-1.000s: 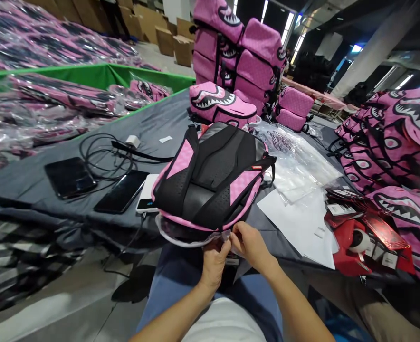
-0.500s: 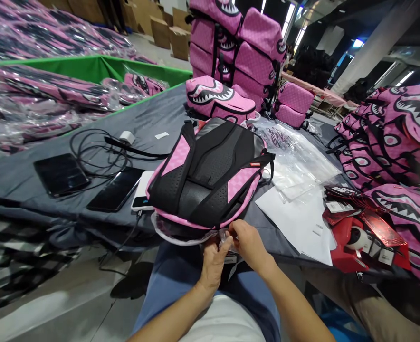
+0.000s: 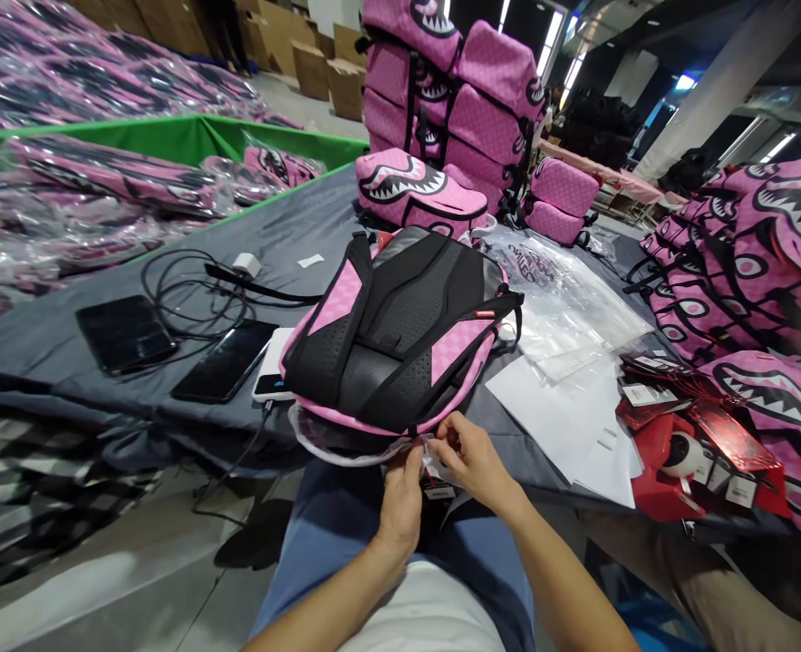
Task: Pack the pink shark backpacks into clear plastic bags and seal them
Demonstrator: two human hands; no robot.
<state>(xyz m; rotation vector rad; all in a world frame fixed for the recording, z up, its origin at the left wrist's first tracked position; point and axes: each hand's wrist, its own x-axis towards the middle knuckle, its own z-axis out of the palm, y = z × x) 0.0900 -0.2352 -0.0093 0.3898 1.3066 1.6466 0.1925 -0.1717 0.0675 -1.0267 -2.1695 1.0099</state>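
Here, the left hand [image 3: 400, 503] and right hand [image 3: 472, 462] meet at the backpack's near edge

The backpack [image 3: 393, 353] lies straps-up on the tabletop [image 3: 509, 444], directly beyond both hands, its long axis running away and leaning right. Thumbs and fingers are pinched together on clear plastic [image 3: 336, 460] at that edge, though the exact grip is partly hidden. The right hand sits closer to the backpack; a white label [image 3: 439, 493] hangs just below.

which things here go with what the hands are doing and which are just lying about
Likely in use:
- backpack, straps up
- clear plastic at its near edge, apparently pinched by left hand and right hand

Seemingly just lying about:
- two phones
- power bank
- white plug
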